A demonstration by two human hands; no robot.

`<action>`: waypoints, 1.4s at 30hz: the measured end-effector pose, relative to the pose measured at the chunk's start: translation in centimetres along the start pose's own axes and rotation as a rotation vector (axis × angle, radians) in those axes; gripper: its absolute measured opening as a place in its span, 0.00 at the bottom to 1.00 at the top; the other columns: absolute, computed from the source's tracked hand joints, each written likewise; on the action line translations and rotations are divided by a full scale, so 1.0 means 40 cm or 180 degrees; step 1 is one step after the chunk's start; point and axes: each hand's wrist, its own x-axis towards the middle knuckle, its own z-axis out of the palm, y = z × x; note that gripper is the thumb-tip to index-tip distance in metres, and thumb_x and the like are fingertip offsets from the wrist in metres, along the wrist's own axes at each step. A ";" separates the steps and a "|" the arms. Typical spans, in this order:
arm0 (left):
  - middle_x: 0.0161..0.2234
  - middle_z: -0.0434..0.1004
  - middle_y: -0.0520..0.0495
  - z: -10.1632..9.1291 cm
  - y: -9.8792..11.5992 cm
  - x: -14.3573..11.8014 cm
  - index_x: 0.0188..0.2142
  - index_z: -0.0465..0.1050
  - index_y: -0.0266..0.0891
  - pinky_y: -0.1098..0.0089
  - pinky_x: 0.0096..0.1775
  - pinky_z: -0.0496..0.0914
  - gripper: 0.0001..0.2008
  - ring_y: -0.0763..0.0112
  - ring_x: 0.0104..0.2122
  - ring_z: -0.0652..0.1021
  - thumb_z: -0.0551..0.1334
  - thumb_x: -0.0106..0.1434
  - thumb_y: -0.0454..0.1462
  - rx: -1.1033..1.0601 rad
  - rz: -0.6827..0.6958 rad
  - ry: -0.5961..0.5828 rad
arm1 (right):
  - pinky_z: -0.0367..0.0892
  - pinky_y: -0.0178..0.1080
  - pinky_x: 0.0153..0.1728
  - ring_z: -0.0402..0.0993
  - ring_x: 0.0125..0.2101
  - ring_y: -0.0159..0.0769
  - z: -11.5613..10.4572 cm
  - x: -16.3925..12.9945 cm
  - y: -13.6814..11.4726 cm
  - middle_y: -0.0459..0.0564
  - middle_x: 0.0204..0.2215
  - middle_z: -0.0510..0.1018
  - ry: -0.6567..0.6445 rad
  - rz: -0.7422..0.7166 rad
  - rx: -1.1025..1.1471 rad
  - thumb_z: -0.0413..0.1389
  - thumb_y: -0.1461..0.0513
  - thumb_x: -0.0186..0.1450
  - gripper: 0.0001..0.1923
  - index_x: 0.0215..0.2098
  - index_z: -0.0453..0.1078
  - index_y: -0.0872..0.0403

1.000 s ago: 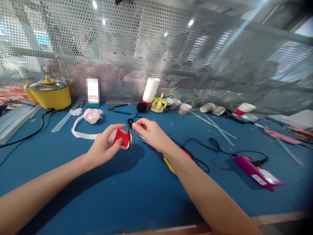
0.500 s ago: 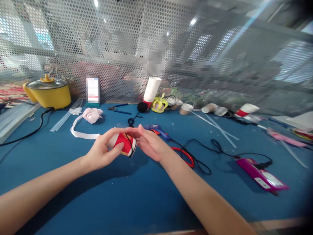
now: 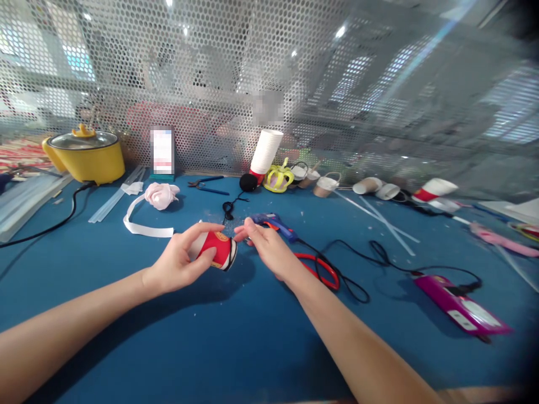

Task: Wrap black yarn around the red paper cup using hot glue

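My left hand (image 3: 179, 264) grips a small red and white paper cup (image 3: 215, 251) lying on its side just above the blue table (image 3: 210, 336), its bottom pointing right. My right hand (image 3: 267, 247) sits just right of the cup, fingertips pinched close to the cup's bottom rim; whether it holds something thin there I cannot tell. A blue glue gun (image 3: 272, 221) lies right behind my right hand, and red-handled scissors (image 3: 322, 269) lie to its right.
A yellow pot (image 3: 86, 160) stands far left with its black cord. A pink fabric flower with white ribbon (image 3: 158, 196), a black pompom (image 3: 248, 181), a stack of white cups (image 3: 266, 151), a yellow crown, several small cups, clear glue sticks and a purple device (image 3: 457, 306) lie around. A perforated metal screen closes the back.
My right hand has dropped from above the cup's end to beside its bottom rim. The glue gun and scissors, earlier hidden under my forearm, have come into view.
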 end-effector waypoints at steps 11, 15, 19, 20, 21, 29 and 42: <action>0.32 0.76 0.48 0.002 0.004 -0.002 0.47 0.64 0.35 0.74 0.30 0.69 0.15 0.75 0.26 0.73 0.55 0.59 0.34 -0.0148 -0.0010 0.0016 | 0.62 0.37 0.28 0.70 0.27 0.35 -0.009 -0.013 -0.017 0.53 0.23 0.75 -0.0791 0.0644 0.0611 0.39 0.37 0.57 0.36 0.19 0.72 0.56; 0.33 0.76 0.48 0.001 0.006 -0.007 0.46 0.65 0.36 0.74 0.30 0.69 0.14 0.75 0.26 0.74 0.55 0.59 0.34 -0.0150 -0.0004 0.0013 | 0.63 0.37 0.31 0.71 0.29 0.35 0.003 -0.013 -0.015 0.53 0.24 0.76 -0.0928 0.0746 0.0959 0.40 0.37 0.57 0.36 0.21 0.72 0.57; 0.33 0.76 0.48 -0.001 0.010 -0.011 0.46 0.65 0.37 0.74 0.30 0.69 0.14 0.74 0.27 0.74 0.56 0.59 0.34 -0.0139 0.0011 -0.0026 | 0.62 0.37 0.30 0.69 0.29 0.34 0.007 -0.009 -0.006 0.51 0.24 0.75 -0.0584 0.0711 0.0815 0.43 0.37 0.55 0.34 0.21 0.71 0.57; 0.33 0.76 0.47 -0.001 0.010 -0.011 0.46 0.65 0.37 0.74 0.30 0.69 0.14 0.74 0.27 0.74 0.56 0.59 0.34 -0.0143 0.0018 -0.0051 | 0.62 0.37 0.30 0.69 0.29 0.34 0.008 -0.009 -0.006 0.51 0.24 0.75 -0.0667 0.0720 0.0906 0.43 0.37 0.55 0.34 0.22 0.71 0.57; 0.33 0.77 0.47 -0.001 0.010 -0.011 0.46 0.65 0.37 0.74 0.30 0.69 0.14 0.74 0.27 0.74 0.56 0.59 0.34 -0.0145 0.0025 -0.0068 | 0.63 0.37 0.32 0.70 0.30 0.34 0.010 -0.011 -0.007 0.52 0.25 0.76 -0.0813 0.0737 0.1065 0.43 0.37 0.56 0.34 0.23 0.72 0.57; 0.42 0.76 0.43 0.005 0.010 -0.009 0.47 0.67 0.37 0.70 0.38 0.70 0.16 0.68 0.36 0.76 0.56 0.58 0.33 -0.0327 0.0113 -0.0095 | 0.63 0.39 0.41 0.72 0.33 0.33 0.030 -0.024 -0.029 0.48 0.30 0.79 -0.0915 0.0513 0.2502 0.59 0.49 0.53 0.17 0.30 0.75 0.54; 0.40 0.77 0.43 0.007 0.015 -0.007 0.47 0.66 0.36 0.71 0.37 0.71 0.16 0.69 0.34 0.77 0.57 0.58 0.35 -0.0358 -0.0240 -0.0021 | 0.64 0.42 0.42 0.73 0.35 0.36 0.030 -0.034 -0.033 0.49 0.29 0.79 -0.1032 0.0379 0.2525 0.59 0.49 0.53 0.18 0.32 0.75 0.54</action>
